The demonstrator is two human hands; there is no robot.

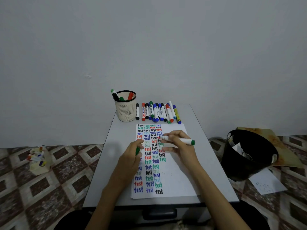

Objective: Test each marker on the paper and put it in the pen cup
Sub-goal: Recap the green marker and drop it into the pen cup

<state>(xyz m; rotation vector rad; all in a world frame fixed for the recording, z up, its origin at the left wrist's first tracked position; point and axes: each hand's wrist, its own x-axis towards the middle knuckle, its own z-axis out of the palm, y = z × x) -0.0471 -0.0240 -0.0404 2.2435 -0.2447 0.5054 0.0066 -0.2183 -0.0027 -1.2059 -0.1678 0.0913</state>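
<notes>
Head view: our right hand [178,143] grips the uncapped green marker [180,140] mid-frame above the paper [176,171], ready to write; left hand [132,153] clamps its cap [137,151]; pen cup [125,107] waits above.

pen cup [125,110] left of marker row [157,112] | paper [172,171] before both, on table [207,146]

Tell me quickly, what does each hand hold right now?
Left hand: closed on a green cap.
Right hand: closed on an uncapped green marker, tip toward the left hand, over the paper.
</notes>
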